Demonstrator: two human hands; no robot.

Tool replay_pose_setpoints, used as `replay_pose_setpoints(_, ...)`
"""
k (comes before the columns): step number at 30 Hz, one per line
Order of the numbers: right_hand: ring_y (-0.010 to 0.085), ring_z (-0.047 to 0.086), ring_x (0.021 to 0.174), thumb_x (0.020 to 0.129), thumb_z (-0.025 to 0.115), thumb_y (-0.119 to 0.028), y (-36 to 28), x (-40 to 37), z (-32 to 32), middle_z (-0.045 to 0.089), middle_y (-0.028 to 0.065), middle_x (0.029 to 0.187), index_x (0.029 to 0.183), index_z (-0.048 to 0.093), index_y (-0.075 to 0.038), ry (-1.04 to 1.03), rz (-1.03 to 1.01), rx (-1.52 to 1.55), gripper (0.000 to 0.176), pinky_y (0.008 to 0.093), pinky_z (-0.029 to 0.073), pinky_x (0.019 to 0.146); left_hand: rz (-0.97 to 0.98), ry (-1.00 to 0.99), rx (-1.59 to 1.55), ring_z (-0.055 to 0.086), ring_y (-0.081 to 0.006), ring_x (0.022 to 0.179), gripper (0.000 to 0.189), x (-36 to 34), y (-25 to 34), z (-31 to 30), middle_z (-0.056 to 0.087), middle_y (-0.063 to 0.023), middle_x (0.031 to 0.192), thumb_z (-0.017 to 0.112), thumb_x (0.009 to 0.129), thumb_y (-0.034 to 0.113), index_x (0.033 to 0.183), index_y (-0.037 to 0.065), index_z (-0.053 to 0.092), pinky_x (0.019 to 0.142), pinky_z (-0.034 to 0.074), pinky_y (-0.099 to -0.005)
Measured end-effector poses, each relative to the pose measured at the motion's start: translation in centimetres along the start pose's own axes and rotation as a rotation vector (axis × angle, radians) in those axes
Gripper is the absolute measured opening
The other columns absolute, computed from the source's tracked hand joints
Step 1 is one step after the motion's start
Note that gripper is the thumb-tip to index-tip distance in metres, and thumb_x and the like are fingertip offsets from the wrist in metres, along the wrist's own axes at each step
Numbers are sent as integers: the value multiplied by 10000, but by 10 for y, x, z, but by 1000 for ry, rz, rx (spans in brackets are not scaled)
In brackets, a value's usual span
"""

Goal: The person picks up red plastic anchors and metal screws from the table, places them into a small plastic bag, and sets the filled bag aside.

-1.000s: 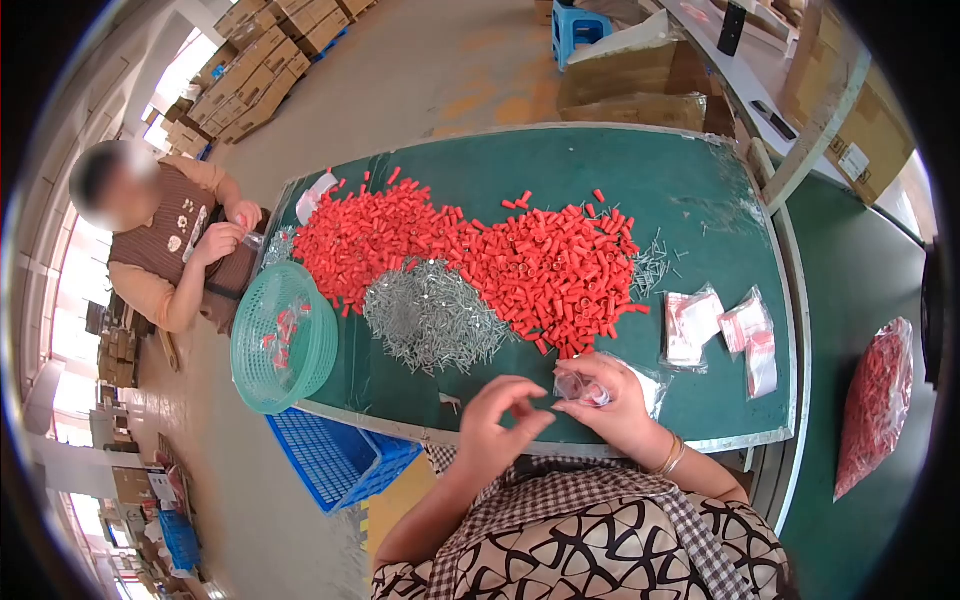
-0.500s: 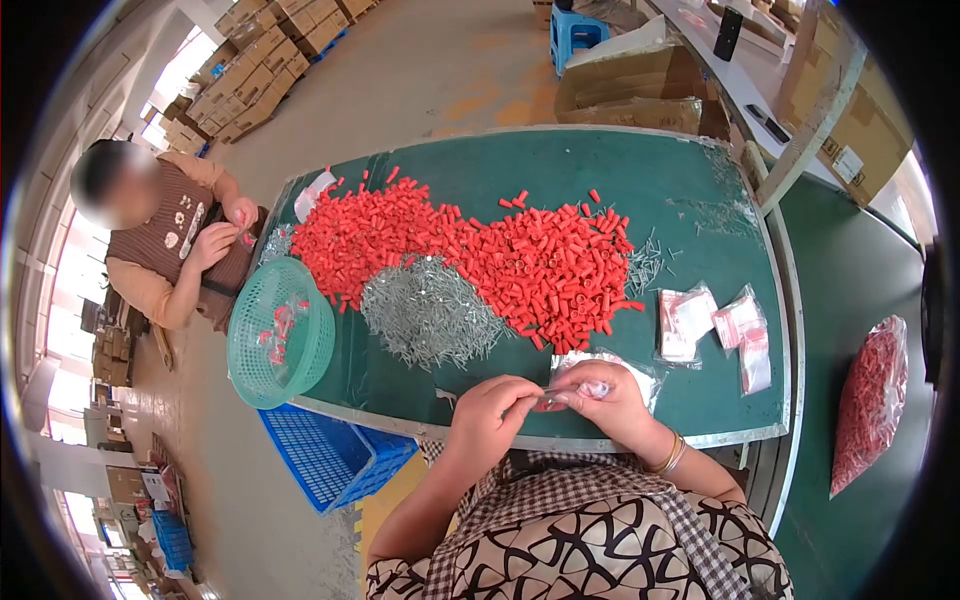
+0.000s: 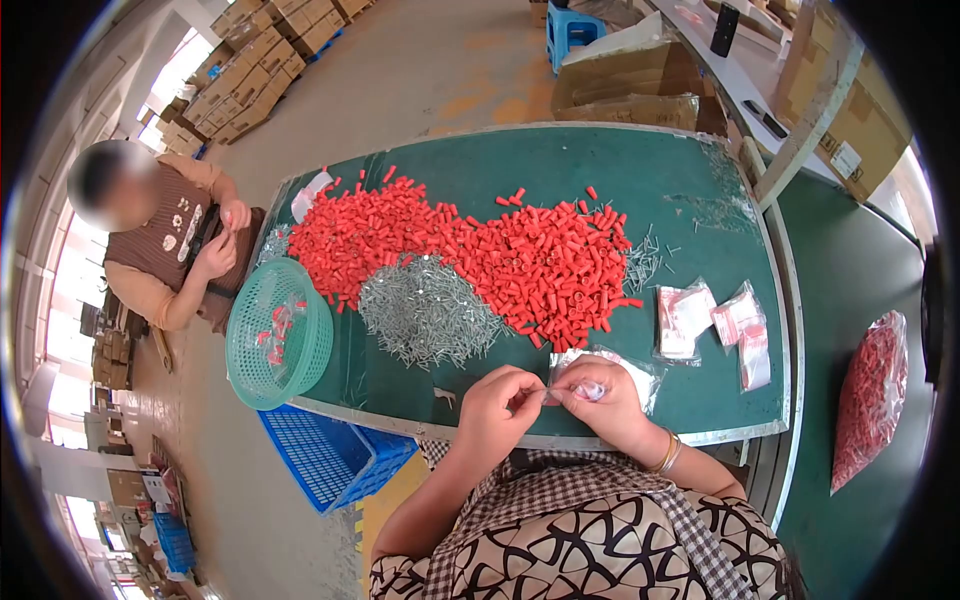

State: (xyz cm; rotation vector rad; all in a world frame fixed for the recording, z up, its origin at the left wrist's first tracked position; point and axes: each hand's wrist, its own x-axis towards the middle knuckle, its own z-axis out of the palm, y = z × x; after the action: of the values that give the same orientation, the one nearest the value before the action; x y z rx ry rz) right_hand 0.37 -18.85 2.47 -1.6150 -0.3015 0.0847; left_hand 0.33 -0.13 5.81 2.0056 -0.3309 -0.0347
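My left hand (image 3: 492, 412) and my right hand (image 3: 612, 405) meet at the table's near edge, both closed in a pinch. Between the fingertips they hold a small clear plastic bag (image 3: 549, 397), mostly hidden by the fingers. Crumpled clear plastic (image 3: 590, 390) shows in my right hand's grip. Just beyond the hands lies a heap of red plastic caps (image 3: 560, 265). A mound of grey metal screws or nails (image 3: 425, 312) sits to its left. Flat clear plastic (image 3: 640, 378) lies under and beside my right hand.
Packs of small bags (image 3: 685, 322) lie on the green table (image 3: 700, 230). A green basket (image 3: 240, 345) holding small bagged pieces stands at the left, above a blue crate (image 3: 335, 465). A co-worker (image 3: 175, 240) sits far left. A sack of red pieces (image 3: 872, 400) is at right.
My left fingers have curled in and shifted slightly at the bag's edge; both hands stay together. The co-worker's hands have moved a little lower and apart.
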Motion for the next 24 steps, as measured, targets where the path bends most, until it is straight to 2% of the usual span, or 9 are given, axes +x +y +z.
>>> replay_pose_setpoints(5, 182, 617, 823, 798, 713, 23, 6, -2, 0, 651, 81, 855, 829, 669, -7, 49, 4, 25, 61, 303, 479, 749, -45, 8, -6, 586, -116, 657, 94, -1, -11, -6, 599, -54, 786, 677, 792, -42, 860, -9, 621, 586, 471, -246)
replay_pose_setpoints(8, 180, 614, 835, 807, 711, 20, 8, -2, 0, 650, 80, 869, 841, 663, -5, 28, 25, 49, 64, 299, 475, 761, -87, 8, -98, 576, -92, 673, 82, -2, -17, -5, 599, -34, 786, 678, 809, -32, 866, -4, 627, 599, 465, -241)
replay_pose_setpoints(11, 175, 611, 847, 815, 710, 13, 8, -1, 0, 648, 76, 887, 855, 664, -5, 46, 33, 80, 63, 296, 473, 765, -249, -24, -293, 572, -77, 691, 67, -3, -27, -8, 602, -21, 809, 676, 829, -20, 877, -4, 633, 613, 463, -235)
replay_pose_setpoints(14, 160, 604, 849, 823, 710, 5, 7, -1, 0, 639, 67, 888, 874, 671, -7, 25, 30, 74, 65, 286, 468, 763, -279, -70, -295, 566, -66, 698, 61, -3, -31, -14, 604, -13, 828, 676, 842, -10, 888, -4, 637, 621, 460, -229)
replay_pose_setpoints(17, 168, 594, 775, 816, 727, -39, 5, 1, 4, 620, 65, 813, 872, 692, -22, 39, 57, 80, 68, 298, 467, 710, -190, -31, -251, 549, -54, 686, 35, -2, -29, -12, 594, -2, 823, 644, 863, -36, 880, -11, 625, 610, 438, -204)
replay_pose_setpoints(24, 167, 579, 739, 807, 738, -51, 5, 7, 10, 602, 59, 794, 859, 692, -23, 6, 68, 41, 75, 298, 461, 682, -45, -32, -90, 577, -103, 679, 86, 1, -10, -8, 595, -50, 815, 660, 808, -48, 875, -7, 627, 603, 464, -237)
